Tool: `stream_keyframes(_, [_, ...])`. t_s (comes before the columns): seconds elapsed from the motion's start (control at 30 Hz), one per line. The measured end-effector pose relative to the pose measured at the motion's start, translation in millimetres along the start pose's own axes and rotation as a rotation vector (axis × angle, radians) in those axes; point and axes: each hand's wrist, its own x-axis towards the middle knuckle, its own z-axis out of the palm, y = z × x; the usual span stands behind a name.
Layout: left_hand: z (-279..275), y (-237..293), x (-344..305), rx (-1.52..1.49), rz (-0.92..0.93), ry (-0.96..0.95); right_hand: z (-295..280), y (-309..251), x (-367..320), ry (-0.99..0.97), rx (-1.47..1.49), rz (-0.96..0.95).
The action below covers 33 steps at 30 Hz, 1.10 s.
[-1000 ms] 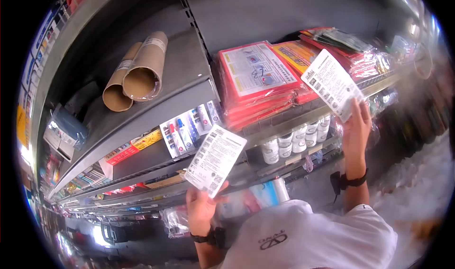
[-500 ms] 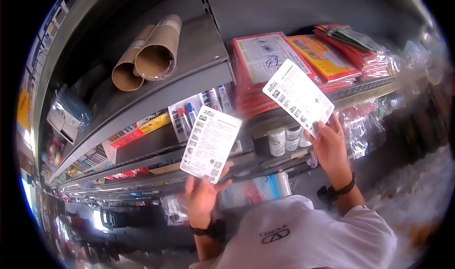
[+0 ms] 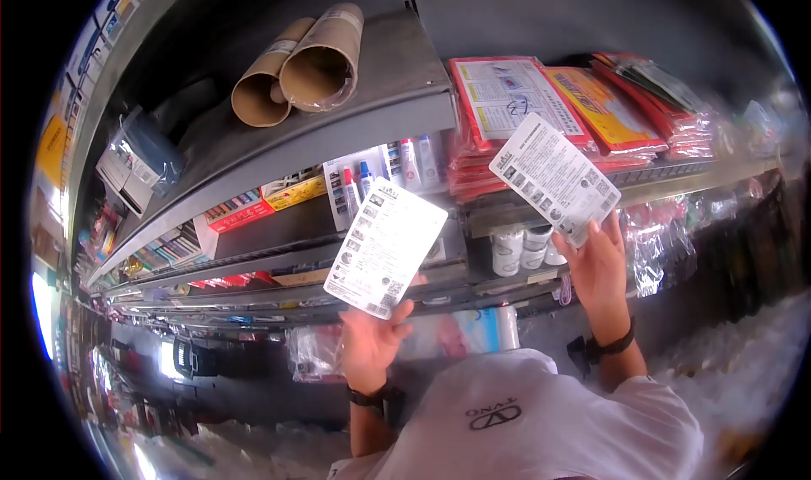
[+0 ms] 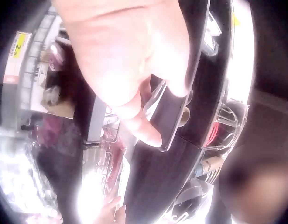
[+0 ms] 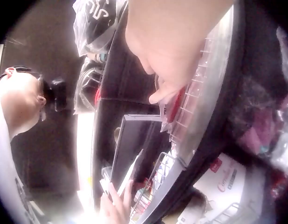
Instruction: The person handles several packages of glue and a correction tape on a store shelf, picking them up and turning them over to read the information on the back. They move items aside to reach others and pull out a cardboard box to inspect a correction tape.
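In the head view my left hand (image 3: pixel 369 345) holds up a white card (image 3: pixel 388 248) by its lower end. Small pictures run down the card's left side, beside lines of text and a QR code. My right hand (image 3: pixel 596 264) pinches a matching white card (image 3: pixel 555 178) at its bottom edge, tilted to the left. Both cards show their printed side to the head camera, in front of the shelves. Close up in the left wrist view, the fingers (image 4: pixel 146 133) of the left hand bend inward.
Two cardboard tubes (image 3: pixel 321 70) lie on the upper shelf. Flat red packets (image 3: pixel 515 100) are stacked to their right, behind the right card. Packaged markers (image 3: pixel 351 188) stand behind the left card. White cups (image 3: pixel 508 252) sit on a lower shelf, and plastic-wrapped goods (image 3: pixel 655 243) hang at right.
My right hand has brought its card left and down, nearer the other card. The left card stays raised and shifts slightly right. The view has turned, so the shelves sit further right.
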Motion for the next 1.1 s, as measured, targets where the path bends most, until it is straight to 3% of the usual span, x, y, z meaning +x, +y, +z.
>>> stream_keyframes(0.13, [8, 4, 0, -0.217, -0.088, 0.073, -5, 4, -2, 0.011, -0.017, -0.021])
stream_keyframes(0.53, [14, 4, 4, -0.214, -0.166, 0.121, 0, 1, -8, 0.021, 0.018, 0.062])
stream_keyframes(0.73, [22, 2, -2, -0.047, -0.051, 0.17, -8, 4, -7, -0.03, 0.026, 0.105])
stream_keyframes(0.8, [21, 0, -4, 0.161, 0.041, 0.131, -11, 4, -9, -0.064, -0.004, 0.115])
stream_keyframes(0.9, [21, 1, -5, 0.527, 0.207, 0.145, -26, 10, -11, -0.122, -0.035, 0.03])
stream_keyframes(1.0, [36, -1, -8, 0.885, 0.426, 0.133, -22, 17, -17, -0.231, -0.484, -0.353])
stream_keyframes(1.1, [38, -5, -5, 1.375, 0.615, 0.11, -12, 2, -20, -0.464, -1.313, -0.841])
